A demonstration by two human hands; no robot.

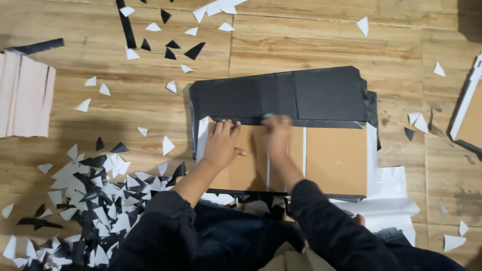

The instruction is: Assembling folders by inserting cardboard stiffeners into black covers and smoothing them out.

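Folding black paper (pixel 281 95) over brown cardboard (pixel 336 158) edge; left hand (pixel 221 143) flat, fingers spread, pressing fold; right hand (pixel 276 135) blurred, grip unclear, just beside it; next likely smoothing along cardboard edge; scraps (pixel 100 190) left of cardboard.

Brown cardboard panels (pixel 335 158) matt; black paper cover (pixel 281 95) matt, slightly creased; wooden floor (pixel 301 40) smooth, faint sheen; paper scraps (pixel 100 200).

Both hands (pixel 248 140) press on the board (pixel 334 158), scrap heap (pixel 95 200) left, paper stack (pixel 25 95) far left.
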